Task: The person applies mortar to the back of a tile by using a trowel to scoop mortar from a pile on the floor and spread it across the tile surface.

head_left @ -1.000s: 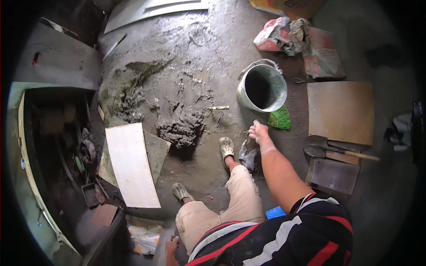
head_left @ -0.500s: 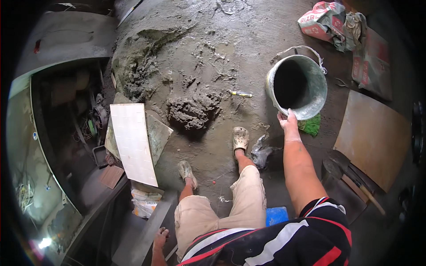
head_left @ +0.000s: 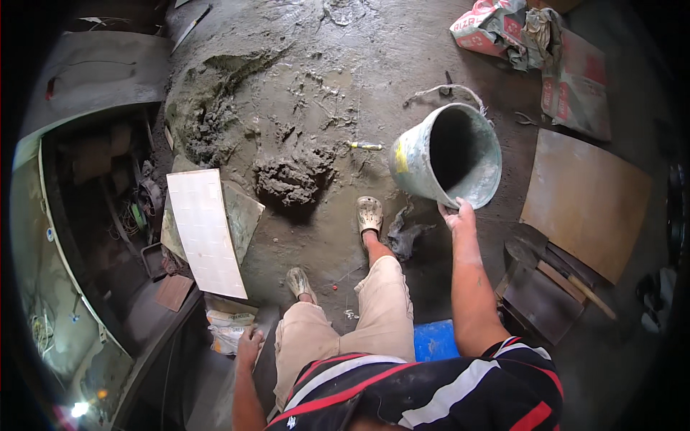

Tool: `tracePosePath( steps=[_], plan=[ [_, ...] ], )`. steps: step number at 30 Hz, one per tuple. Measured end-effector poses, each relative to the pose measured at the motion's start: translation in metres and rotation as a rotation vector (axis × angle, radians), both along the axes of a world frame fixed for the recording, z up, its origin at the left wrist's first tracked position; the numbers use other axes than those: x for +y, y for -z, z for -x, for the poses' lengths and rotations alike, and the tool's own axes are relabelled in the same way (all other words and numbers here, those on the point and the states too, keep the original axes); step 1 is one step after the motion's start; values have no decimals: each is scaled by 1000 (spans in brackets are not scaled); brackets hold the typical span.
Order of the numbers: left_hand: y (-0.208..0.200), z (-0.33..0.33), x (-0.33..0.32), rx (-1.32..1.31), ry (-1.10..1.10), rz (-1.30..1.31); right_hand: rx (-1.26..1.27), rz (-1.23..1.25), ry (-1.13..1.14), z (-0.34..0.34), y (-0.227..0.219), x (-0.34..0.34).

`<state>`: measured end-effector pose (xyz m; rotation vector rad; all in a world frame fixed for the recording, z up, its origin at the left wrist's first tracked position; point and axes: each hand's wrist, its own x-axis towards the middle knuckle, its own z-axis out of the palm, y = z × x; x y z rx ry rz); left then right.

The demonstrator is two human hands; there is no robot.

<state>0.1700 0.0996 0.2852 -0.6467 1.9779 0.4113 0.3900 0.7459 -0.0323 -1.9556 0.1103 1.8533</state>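
Note:
A grey-green bucket (head_left: 417, 161) leans on its side to the right, its dark mouth turned toward the right and a rope handle at its far rim. My right hand (head_left: 458, 214) grips its near rim, fingers wrapped over the edge. Wet grey mortar (head_left: 291, 176) lies in a heap on the floor, left of the bucket. Between them rests a yellow-handled tool (head_left: 365, 145), its kind unclear. At my left side, my left hand (head_left: 249, 345) hangs with loosely bent fingers, nothing visible in it, near a white printed bag (head_left: 226, 334).
A white tile-like panel (head_left: 206, 233) leans at the left. Crumpled cement bags (head_left: 578, 86) lie far right, near a brown board (head_left: 586, 205). A shovel (head_left: 521, 251) lies below that board. A blue object (head_left: 435, 340) sits beside my right leg; a plastic scrap (head_left: 404, 233) lies by my foot.
The bucket has come nearer and slightly left in my right hand's grip, showing more of its side. A green bristle piece beneath it is now hidden. My left hand has moved forward.

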Motion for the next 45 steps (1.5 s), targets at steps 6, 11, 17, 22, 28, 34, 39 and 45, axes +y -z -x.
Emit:
tracePosePath(
  steps=[6, 11, 17, 22, 28, 34, 39, 45],
  plan=[
    [4, 5, -41, 34, 72, -118, -179, -16, -68, -13, -26, -97],
    [34, 13, -81, 85, 200, -204, -348, -76, -94, -31, -73, -154],
    [95, 62, -170, 100, 356, -296, -410, -163, -92, -43, -114, -228],
    [106, 92, -252, 124, 149, -266, -305, -212, -53, -57, -100, -237],
    [72, 38, -301, 204, -48, -90, -123, -112, 108, -24, -24, -233],
    [63, -62, -260, 77, 256, 117, 61, -41, 24, -5, 61, -238],
    [75, -57, -234, 101, 229, 118, -169, 256, -132, -4, 67, -269],
    [136, 108, -314, 649, 14, -3, -224, -118, -1101, 124, 7, -399]
  ],
)
